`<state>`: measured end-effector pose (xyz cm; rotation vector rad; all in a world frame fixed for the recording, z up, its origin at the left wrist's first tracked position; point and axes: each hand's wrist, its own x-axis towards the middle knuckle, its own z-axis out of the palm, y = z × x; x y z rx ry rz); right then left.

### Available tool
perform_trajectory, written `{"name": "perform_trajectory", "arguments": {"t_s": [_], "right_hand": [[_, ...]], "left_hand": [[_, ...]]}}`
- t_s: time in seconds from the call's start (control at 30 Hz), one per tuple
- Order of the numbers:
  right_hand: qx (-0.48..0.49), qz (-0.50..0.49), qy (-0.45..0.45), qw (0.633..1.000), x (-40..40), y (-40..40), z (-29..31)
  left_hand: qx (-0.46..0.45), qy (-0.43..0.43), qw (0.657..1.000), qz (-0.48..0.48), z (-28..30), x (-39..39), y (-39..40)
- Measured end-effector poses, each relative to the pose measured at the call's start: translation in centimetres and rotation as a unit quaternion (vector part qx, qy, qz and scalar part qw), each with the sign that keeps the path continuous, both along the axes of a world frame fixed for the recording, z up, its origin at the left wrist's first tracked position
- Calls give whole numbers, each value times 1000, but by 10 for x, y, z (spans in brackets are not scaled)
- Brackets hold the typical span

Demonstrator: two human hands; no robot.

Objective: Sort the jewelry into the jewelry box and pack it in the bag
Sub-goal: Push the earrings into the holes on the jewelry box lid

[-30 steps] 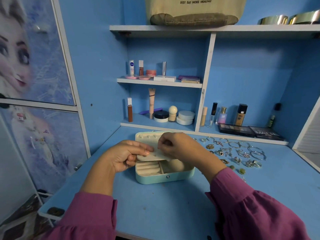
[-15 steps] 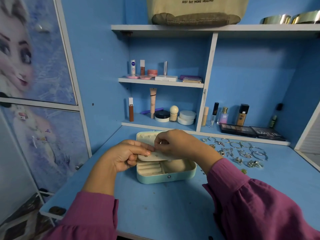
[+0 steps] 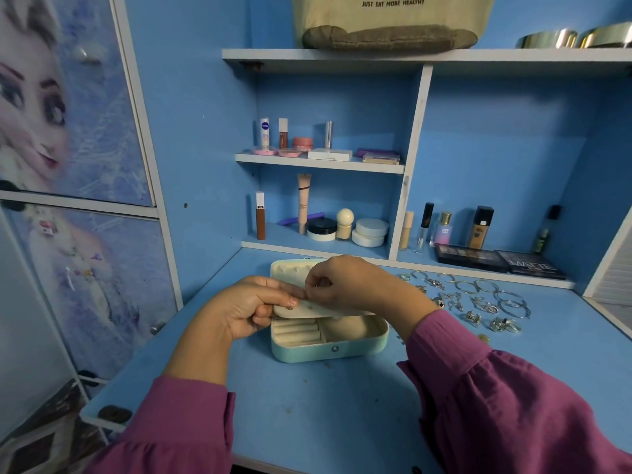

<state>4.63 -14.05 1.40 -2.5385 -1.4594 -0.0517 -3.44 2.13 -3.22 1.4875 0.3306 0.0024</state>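
Centrally, just below mid-frame, the open jewelry box (image 3: pixel 330 340) sits on the blue worktop (image 3: pixel 307 412); the left hand (image 3: pixel 244 307) grips the left end of its cream insert panel (image 3: pixel 321 311) while the right hand (image 3: pixel 352 285) pinches what appears to be a small earring against the panel, though the piece itself is too small to make out. Judged from this, sorting has barely begun: the loose jewelry (image 3: pixel 478 299) lies right of centre, the bag (image 3: pixel 393 22) on the top shelf, so the next move calls for fine pinching.
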Motion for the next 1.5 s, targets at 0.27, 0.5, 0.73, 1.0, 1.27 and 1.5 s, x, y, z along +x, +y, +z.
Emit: {"name": "perform_trajectory", "arguments": {"t_s": [0.27, 0.5, 0.73, 1.0, 1.27, 1.5], "right_hand": [[-25, -1, -33, 999, -3, 3, 4], [-49, 2, -75, 996, -7, 6, 8], [-60, 15, -105, 993, -6, 8, 9], [37, 20, 58, 997, 8, -10, -3], [227, -67, 223, 946, 35, -73, -9], [196, -119, 257, 939, 48, -111, -26]], "left_hand": [[-4, -1, 1000, 4, 0, 2, 1], [-22, -3, 1000, 3, 0, 0, 1], [-33, 0, 999, 3, -2, 1, 1], [-26, -3, 1000, -2, 1, -1, -1], [-68, -43, 997, -16, 4, -1, 2], [-101, -58, 993, 12, 4, 1, 1]]}}
